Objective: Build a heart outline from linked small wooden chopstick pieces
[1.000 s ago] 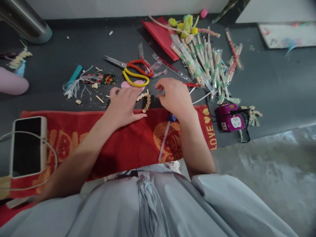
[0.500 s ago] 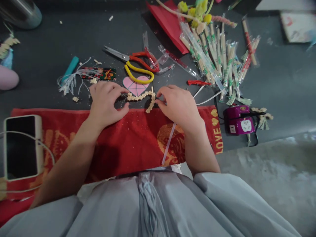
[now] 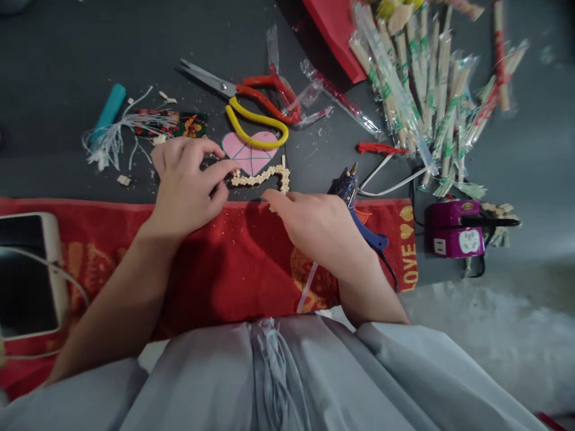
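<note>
A bent strip of small beige pieces (image 3: 260,177), like short cut stick bits joined in a row, lies on the dark table by the towel's edge. My left hand (image 3: 186,185) has its thumb and forefinger closed at the strip's left end. My right hand (image 3: 318,230) pinches the strip's lower right end, which its fingers partly hide. Just above the strip is a pink paper heart (image 3: 247,160) with dark lines. The scissors' (image 3: 233,90) yellow handle overlaps it. Beside my right hand, a dark blue glue gun (image 3: 348,188) rests with its nozzle pointing up.
A red towel (image 3: 233,257) runs along the table's front edge, with a phone (image 3: 27,269) and cable at left. Wrapped sticks (image 3: 417,90) pile up at upper right. A purple box-shaped device (image 3: 456,230) sits at right. White tassel threads (image 3: 117,134) lie at left.
My right hand has turned and moved down to the strip's lower end. The glue gun now shows beside it. The view has shifted, so the phone sits further left.
</note>
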The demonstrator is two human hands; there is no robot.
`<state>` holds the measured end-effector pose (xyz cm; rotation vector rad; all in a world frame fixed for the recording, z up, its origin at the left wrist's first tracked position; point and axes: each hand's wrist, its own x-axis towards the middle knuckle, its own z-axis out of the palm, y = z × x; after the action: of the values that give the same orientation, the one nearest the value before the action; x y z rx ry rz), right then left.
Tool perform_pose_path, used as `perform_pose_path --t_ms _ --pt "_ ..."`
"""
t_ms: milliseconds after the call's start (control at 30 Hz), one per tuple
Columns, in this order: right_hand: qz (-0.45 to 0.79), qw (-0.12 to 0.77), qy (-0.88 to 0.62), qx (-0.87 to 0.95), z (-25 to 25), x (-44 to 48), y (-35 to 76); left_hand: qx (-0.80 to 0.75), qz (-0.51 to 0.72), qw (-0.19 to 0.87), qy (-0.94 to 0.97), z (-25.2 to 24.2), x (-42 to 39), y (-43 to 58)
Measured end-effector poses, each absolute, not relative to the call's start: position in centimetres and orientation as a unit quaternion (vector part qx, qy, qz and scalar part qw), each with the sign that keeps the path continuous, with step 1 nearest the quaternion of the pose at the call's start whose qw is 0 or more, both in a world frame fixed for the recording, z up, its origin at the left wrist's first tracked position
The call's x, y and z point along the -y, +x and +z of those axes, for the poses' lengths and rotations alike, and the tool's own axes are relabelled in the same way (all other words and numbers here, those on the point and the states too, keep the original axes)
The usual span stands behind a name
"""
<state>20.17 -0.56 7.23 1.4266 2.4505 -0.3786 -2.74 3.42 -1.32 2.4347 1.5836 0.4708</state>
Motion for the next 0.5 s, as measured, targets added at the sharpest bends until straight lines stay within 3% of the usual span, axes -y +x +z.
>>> perform_pose_path --t_ms 500 --pt "-0.158 0.149 0.466 -0.858 6.75 -0.01 20.07 -0.591 0.212 0.031 0.778 -1.3 -3.35 -3.03"
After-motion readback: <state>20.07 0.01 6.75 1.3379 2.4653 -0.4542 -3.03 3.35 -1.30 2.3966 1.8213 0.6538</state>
